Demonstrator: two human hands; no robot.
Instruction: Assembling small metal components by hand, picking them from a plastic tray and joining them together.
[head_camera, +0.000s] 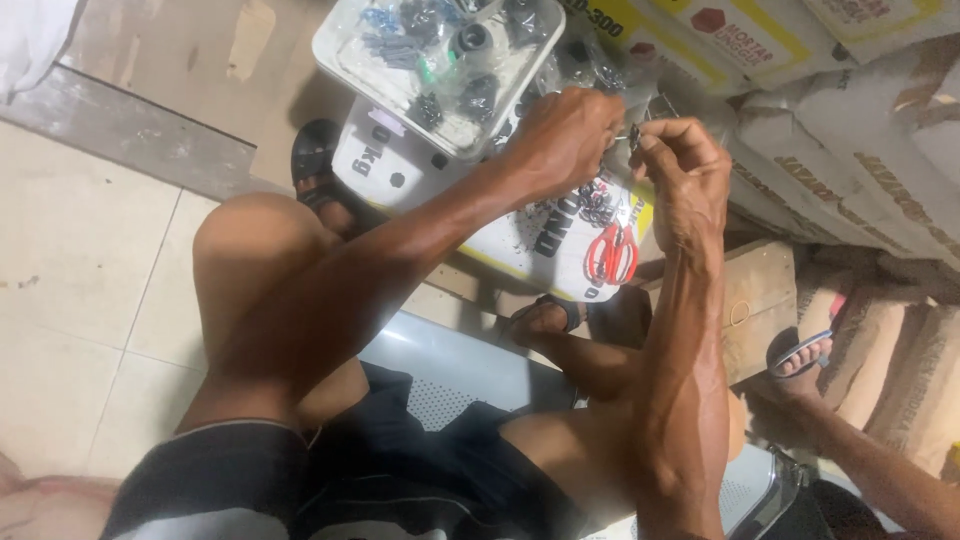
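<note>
both hands raised together over a white sack (540, 240). left hand (565, 140) fisted, fingertips pinched on a small dark metal part (633, 136); right hand (685, 170) fingers pinched on the same part from the other side. part sits between the two sets of fingertips; too small to tell its long axis or which way it points. progress, a guess: mid-way, a pile of dark rings (597, 207) and red scissors (612, 252) lie below the fingers, clear tray (335, 45) of dark parts beyond the left knuckles
</note>
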